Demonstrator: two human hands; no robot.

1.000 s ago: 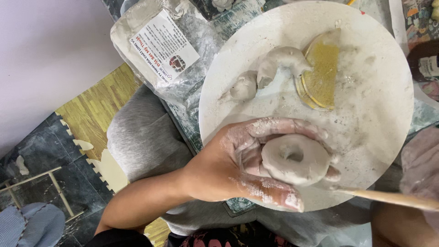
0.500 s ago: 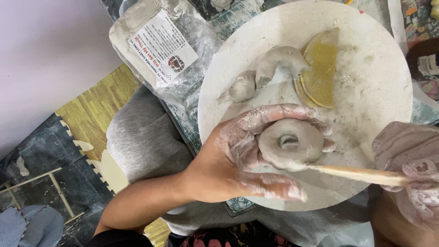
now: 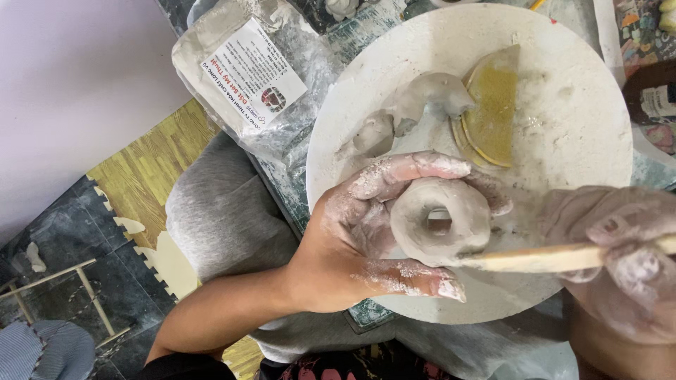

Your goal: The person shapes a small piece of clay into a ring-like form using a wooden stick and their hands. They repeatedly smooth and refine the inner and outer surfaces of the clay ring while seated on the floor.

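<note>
My left hand (image 3: pixel 366 232), smeared with grey clay, cups a small grey clay ring (image 3: pixel 440 220) with a hole through its middle, held over the round white board (image 3: pixel 563 105). My right hand (image 3: pixel 620 246), also clay-covered, comes in from the right edge gripping a wooden stick tool (image 3: pixel 542 257). The stick's tip touches the lower right side of the ring. A lump of grey clay (image 3: pixel 422 105) and a yellow half-round sponge (image 3: pixel 493 105) lie on the board behind the ring.
A clear plastic bag of clay with a white label (image 3: pixel 246 77) lies left of the board. Grey trousers on my lap (image 3: pixel 218 218) sit below it. Foam floor mats (image 3: pixel 134 176) and a pale wall (image 3: pixel 63 84) fill the left side.
My right hand has come into view from the right with the stick against the ring. The ring has turned in my left hand, and its centre hole now shows fully.
</note>
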